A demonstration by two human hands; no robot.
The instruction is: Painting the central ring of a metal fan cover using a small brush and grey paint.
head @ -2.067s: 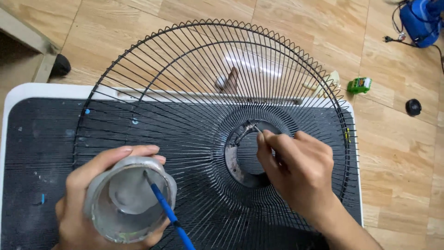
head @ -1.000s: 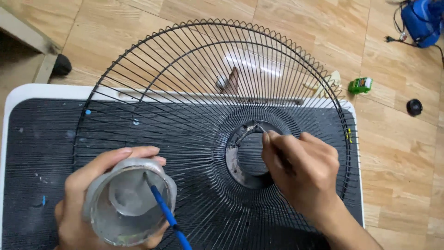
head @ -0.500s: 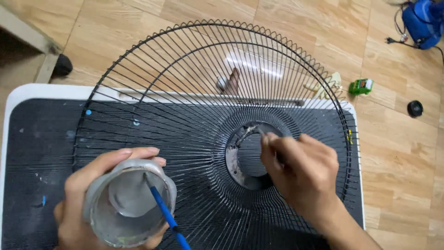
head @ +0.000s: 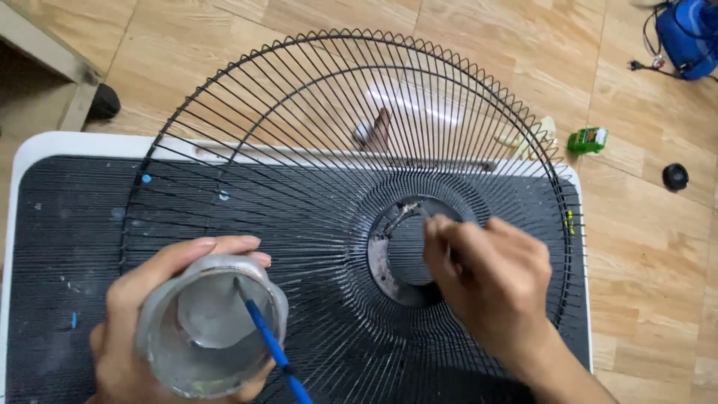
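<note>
Head view, looking straight down: a black round wire fan guard lies tilted across a dark ribbed panel with a white rim, its upper arc hanging out over the pale wooden plank floor. Out on that floor sit a small green packet, a black round cap and, cut off at the top right corner, a blue object with a black cord. A small grey and brown object shows through the wires, too barred over to make out. At top left, a pale furniture leg with a dark foot pokes in.

Now the container: the left hand wraps its fingers around a clear, paint-smeared plastic cup, clenched on its wall. Inside sits 1 thin blue-handled brush, leaning on the rim, its handle running off the bottom edge. Grey residue coats the cup's inside.

Over to the right hand: fingers pinched tight on a slim tool, mostly buried in the grip, its tip touching the guard's grey-stained centre ring. What kind of tool it is, I cannot tell. The wrist runs out of frame at the bottom.
</note>
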